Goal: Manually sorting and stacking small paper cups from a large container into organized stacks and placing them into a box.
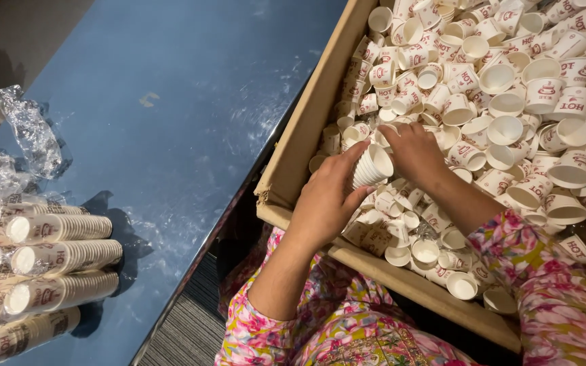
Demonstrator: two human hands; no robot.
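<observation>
Two hands in box (293,146) | left fingers (347,163) closed round cup stack (372,166) | right fingers (391,132) curled among cups

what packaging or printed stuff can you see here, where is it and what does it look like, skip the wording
Cardboard box: right, open, brown, full of loose cups.
Loose paper cups: in the box, white with red print.
Stacked cup sleeves: lower left on the blue table, lying sideways.
Clear plastic wrap: left, crumpled.

We see a brown cardboard box (291,152) at the right, open and full of loose white paper cups with red prints. At the left, on the blue table, clear plastic wrap (30,132) lies beside sleeves of stacked cups (59,261).
</observation>
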